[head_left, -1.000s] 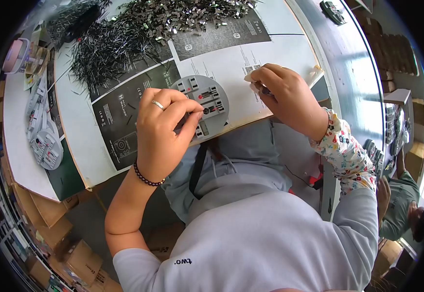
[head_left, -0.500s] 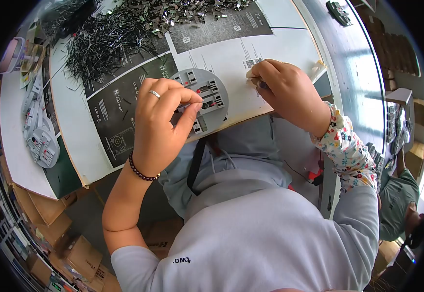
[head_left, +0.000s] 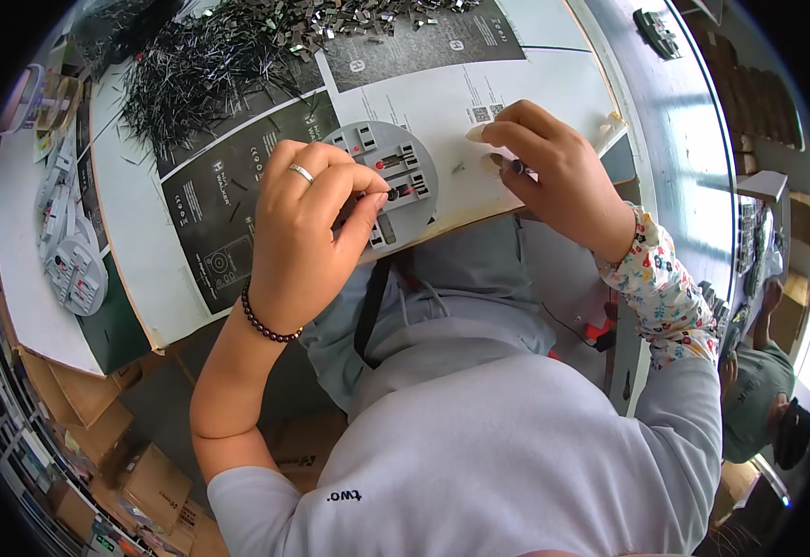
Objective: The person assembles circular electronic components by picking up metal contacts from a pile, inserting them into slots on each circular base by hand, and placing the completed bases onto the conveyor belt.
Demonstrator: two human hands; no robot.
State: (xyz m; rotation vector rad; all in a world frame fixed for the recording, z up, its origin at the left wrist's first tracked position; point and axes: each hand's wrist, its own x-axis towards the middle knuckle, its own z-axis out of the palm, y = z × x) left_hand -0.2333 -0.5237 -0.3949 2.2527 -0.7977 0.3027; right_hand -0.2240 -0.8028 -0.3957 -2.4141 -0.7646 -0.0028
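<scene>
The table (head_left: 131,251) is the largest thing, its near edge running in front of the seated person; it sits slightly higher and further left in view than a second ago. Black printed sheets (head_left: 215,218) lie from near its front left corner toward the middle, in the same place on the surface. A heap of dark thin strips (head_left: 196,88) covers the far left part, and a pile of shiny metal clips (head_left: 307,26) reaches along the far side; neither has visibly changed.

The left hand (head_left: 317,209) stays over the near edge, thumb and forefinger narrowed until the tips meet; whether anything is between them I cannot tell. The right hand (head_left: 554,167), nearer the front right corner, has changed more: thumb and forefinger, closer together a second ago, now stand further apart, while a dark slender object (head_left: 519,167) remains tucked in the curled fingers.

The round grey plate (head_left: 410,221) lies at the middle of the near edge, unmoved on the surface, the left fingertips at a small black round part (head_left: 392,196) on it. Between plate and right hand, a tiny greyish piece (head_left: 459,168) has appeared; whether it rests on the surface or is in the air I cannot tell.
</scene>
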